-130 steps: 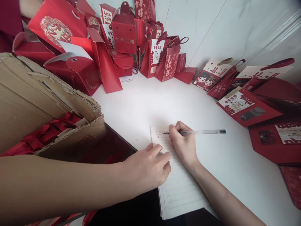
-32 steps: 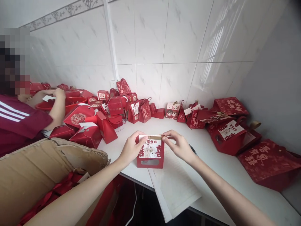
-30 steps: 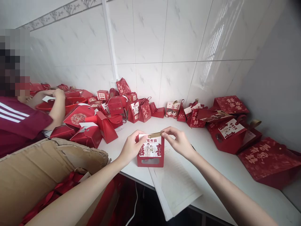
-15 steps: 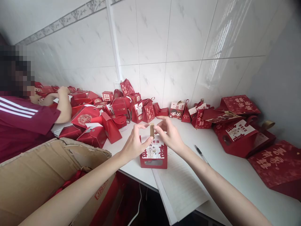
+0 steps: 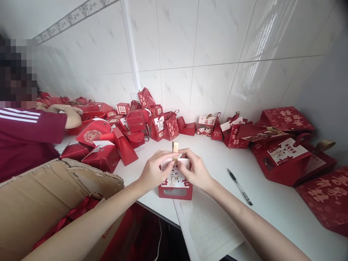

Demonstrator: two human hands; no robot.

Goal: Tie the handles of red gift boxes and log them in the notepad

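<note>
Paperboard gift box, red, with a white wedding-couple panel, sits upright at the centre of the frame in the head view, over the white bench at the near end of a notepad; whether its base rests on paper or bench cannot be told. Its gold ribbon loop rises from the top edge.

Both hands come together there. The left hand pinches the foot of the loop between thumb and fingertips. The right hand curls its thumb and index finger about the same spot, but whether it is clamped on ribbon or card is hidden.

The box is probably very light, stiff along its folds yet easily creased or dented on its flat faces. The clear window low on the front looks the weakest part, best kept free of pressing thumbs. The ribbon looks soft and rather slick, so a pinch close to its foot should slip less than one at the crown. For steadying, the side folds or the top edge seem the surest holds; for lifting, the loop itself.

At right of centre lies a pen; at lower left stands a cardboard carton.
</note>
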